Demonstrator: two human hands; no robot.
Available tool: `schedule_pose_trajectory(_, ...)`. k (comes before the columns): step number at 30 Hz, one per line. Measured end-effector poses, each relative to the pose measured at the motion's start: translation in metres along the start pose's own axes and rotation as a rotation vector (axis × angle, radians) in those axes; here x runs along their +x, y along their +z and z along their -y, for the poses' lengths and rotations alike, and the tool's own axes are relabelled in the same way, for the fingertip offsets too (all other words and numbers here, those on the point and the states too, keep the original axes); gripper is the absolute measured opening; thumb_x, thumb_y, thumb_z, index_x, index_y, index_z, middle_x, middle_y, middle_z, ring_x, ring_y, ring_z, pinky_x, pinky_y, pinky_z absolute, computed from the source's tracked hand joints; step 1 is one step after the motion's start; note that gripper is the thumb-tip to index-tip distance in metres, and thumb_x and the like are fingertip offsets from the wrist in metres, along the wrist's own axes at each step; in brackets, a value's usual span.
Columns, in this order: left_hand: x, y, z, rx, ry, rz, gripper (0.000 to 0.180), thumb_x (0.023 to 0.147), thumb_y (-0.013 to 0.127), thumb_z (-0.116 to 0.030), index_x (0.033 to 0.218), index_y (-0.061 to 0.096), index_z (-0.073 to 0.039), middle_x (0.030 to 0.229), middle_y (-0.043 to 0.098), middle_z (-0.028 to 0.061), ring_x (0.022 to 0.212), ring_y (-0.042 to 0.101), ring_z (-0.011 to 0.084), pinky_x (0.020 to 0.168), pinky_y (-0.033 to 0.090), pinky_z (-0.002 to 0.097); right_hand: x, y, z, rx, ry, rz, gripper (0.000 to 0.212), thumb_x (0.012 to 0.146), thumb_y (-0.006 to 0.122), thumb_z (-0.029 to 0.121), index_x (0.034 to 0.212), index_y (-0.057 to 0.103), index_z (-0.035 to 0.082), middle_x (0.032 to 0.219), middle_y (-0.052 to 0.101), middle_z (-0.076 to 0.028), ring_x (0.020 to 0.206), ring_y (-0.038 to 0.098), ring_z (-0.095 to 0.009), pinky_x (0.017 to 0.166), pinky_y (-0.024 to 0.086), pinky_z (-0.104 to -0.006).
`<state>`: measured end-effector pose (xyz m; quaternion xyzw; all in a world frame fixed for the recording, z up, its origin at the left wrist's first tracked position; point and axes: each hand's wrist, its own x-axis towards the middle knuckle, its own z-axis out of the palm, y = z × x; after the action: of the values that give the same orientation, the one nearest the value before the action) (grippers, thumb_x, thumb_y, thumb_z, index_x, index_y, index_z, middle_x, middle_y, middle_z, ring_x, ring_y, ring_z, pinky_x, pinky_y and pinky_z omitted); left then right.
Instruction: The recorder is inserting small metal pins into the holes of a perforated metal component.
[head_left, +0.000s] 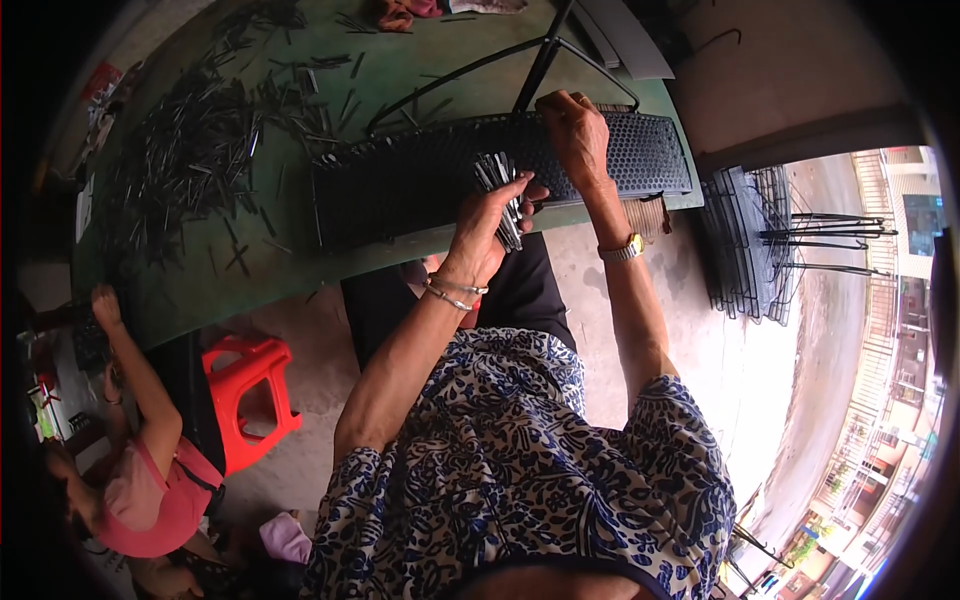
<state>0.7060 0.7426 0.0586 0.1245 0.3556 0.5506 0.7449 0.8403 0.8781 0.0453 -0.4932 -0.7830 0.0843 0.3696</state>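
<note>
My left hand [482, 228] is closed around a bundle of short dark metal strips [494, 172], with the thumb lying across them. It hovers above the near edge of a long black perforated metal shelf [405, 185]. My right hand [578, 140] is closed at the shelf's far side, beside a black metal rod frame [537, 78] that rises from it. Its fingertips are bent together, and whatever they pinch is hidden. The shelf lies along the front edge of a green table [330, 262].
Loose dark strips [190, 150] cover the table's left part. Black wire racks [745, 240] stand on the floor at right. A red plastic stool [255, 400] is at left, near another person in pink [155, 490] whose arm reaches the table. Cloths [400, 12] lie at the far edge.
</note>
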Motion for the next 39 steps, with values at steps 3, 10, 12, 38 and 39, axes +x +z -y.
schedule_pose_trajectory(3, -0.001, -0.002, 0.001, -0.003, 0.002, 0.015, 0.025, 0.086, 0.061, -0.015, 0.108, 0.061, -0.003, 0.092, 0.066, 0.0102, 0.073, 0.055, 0.0097, 0.06, 0.044, 0.0231, 0.005, 0.001, 0.001, -0.035, -0.081, 0.07, 0.011, 0.085, 0.059, 0.022, 0.089, 0.065, 0.014, 0.081, 0.059, -0.012, 0.075, 0.061, -0.032, 0.064, 0.049, -0.0399)
schedule_pose_trajectory(10, 0.001, 0.0, 0.004, -0.029, 0.032, 0.014, 0.02, 0.085, 0.061, -0.012, 0.101, 0.062, 0.0, 0.095, 0.067, 0.012, 0.072, 0.056, 0.0106, 0.061, 0.046, 0.0242, -0.01, -0.019, 0.005, -0.187, 0.059, 0.15, 0.014, 0.084, 0.063, 0.02, 0.092, 0.067, 0.01, 0.079, 0.063, -0.008, 0.077, 0.063, -0.024, 0.067, 0.05, -0.0355)
schedule_pose_trajectory(12, 0.0, -0.003, 0.004, -0.007, 0.098, 0.033, 0.016, 0.084, 0.061, -0.011, 0.095, 0.063, 0.0, 0.093, 0.068, 0.0118, 0.073, 0.058, 0.0113, 0.061, 0.047, 0.0251, -0.016, -0.044, 0.026, 0.619, 0.205, 0.455, 0.017, 0.086, 0.063, 0.017, 0.091, 0.065, 0.001, 0.079, 0.064, -0.008, 0.077, 0.065, -0.019, 0.067, 0.05, -0.0308)
schedule_pose_trajectory(38, 0.01, 0.006, 0.003, -0.067, -0.104, -0.079, 0.012, 0.085, 0.066, -0.018, 0.08, 0.061, -0.008, 0.07, 0.059, 0.0023, 0.064, 0.056, 0.0132, 0.056, 0.047, 0.0287, -0.001, -0.008, -0.01, 0.009, 0.06, -0.117, 0.007, 0.088, 0.054, 0.008, 0.093, 0.05, 0.003, 0.079, 0.063, -0.018, 0.071, 0.062, -0.039, 0.059, 0.048, -0.0444)
schedule_pose_trajectory(39, 0.013, 0.003, 0.004, -0.096, -0.11, -0.05, 0.013, 0.085, 0.066, -0.018, 0.078, 0.061, -0.008, 0.068, 0.058, 0.0013, 0.062, 0.054, 0.0124, 0.053, 0.043, 0.0272, -0.003, -0.011, -0.007, 0.023, 0.041, -0.149, 0.008, 0.088, 0.055, 0.006, 0.094, 0.051, 0.003, 0.078, 0.064, -0.016, 0.07, 0.063, -0.034, 0.06, 0.049, -0.04)
